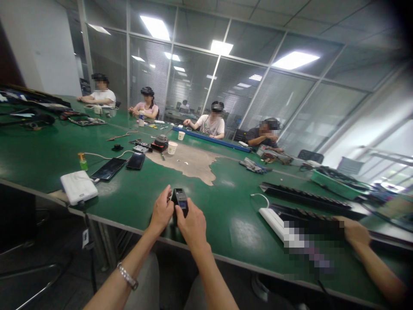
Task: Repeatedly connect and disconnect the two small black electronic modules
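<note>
Both my hands hold a small black device [180, 199] with a little lit screen, just above the near edge of the green table [226, 206]. My left hand [161, 212], with a metal bracelet on its wrist, grips the device's left side with closed fingers. My right hand [192, 223] wraps its right side, thumb up near the screen.
A white power bank [78, 187], two dark phones [108, 168], a small green bottle [83, 161] and paper cups [172, 147] lie to the left. Black keyboards [303, 196] and a white strip lie to the right beside another person's arm [371, 254]. Several people sit along the far side.
</note>
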`<action>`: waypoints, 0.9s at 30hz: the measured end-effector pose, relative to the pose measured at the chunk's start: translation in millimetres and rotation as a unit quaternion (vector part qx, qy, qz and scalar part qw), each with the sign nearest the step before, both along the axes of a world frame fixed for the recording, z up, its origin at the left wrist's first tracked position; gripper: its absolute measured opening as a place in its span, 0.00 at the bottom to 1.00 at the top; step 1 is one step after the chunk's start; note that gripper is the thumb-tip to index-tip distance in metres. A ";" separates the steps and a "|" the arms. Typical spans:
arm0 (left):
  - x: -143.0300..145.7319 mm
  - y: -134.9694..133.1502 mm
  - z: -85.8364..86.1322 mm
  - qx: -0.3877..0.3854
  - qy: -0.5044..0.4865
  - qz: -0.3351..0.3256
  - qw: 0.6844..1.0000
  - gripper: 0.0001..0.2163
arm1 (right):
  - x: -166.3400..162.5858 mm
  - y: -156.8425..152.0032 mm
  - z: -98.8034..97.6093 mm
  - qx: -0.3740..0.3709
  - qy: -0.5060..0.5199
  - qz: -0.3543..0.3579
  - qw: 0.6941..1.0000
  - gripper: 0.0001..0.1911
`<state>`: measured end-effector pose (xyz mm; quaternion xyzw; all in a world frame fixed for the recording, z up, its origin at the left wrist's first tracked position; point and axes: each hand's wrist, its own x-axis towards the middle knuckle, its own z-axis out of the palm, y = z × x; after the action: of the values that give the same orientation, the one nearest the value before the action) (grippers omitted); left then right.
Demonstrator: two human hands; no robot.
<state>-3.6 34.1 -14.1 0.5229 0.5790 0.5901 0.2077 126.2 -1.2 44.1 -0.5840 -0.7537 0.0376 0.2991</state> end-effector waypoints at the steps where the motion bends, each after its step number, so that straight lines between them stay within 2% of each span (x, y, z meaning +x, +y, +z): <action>1: 0.2 0.4 -0.5 0.000 0.002 -0.003 1.000 0.29 | 0.3 -0.8 0.2 0.000 -0.004 -0.003 1.000 0.22; 9: -1.1 0.7 -1.5 0.003 0.001 0.003 1.000 0.29 | 0.3 -1.1 2.9 0.018 0.025 0.006 0.999 0.16; 14: -1.4 0.9 -2.4 0.007 -0.002 0.001 1.000 0.29 | 4.7 3.1 14.3 0.045 0.102 0.014 0.994 0.18; 18: 0.1 0.6 -2.5 0.011 0.003 0.007 1.000 0.29 | 26.2 12.3 18.5 0.053 0.140 -0.006 0.989 0.20; 23: 1.3 -2.2 2.1 0.001 0.034 0.009 0.999 0.29 | 58.9 22.3 -6.0 0.040 0.101 -0.073 0.991 0.27; 27: 0.4 -4.3 4.1 0.011 0.023 0.019 1.000 0.29 | 71.7 24.8 -29.1 0.031 0.063 -0.082 0.994 0.30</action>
<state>-3.2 29.8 -10.0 0.5277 0.5866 0.5882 0.1774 197.9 23.7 15.1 -0.6308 -0.6839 0.0265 0.3655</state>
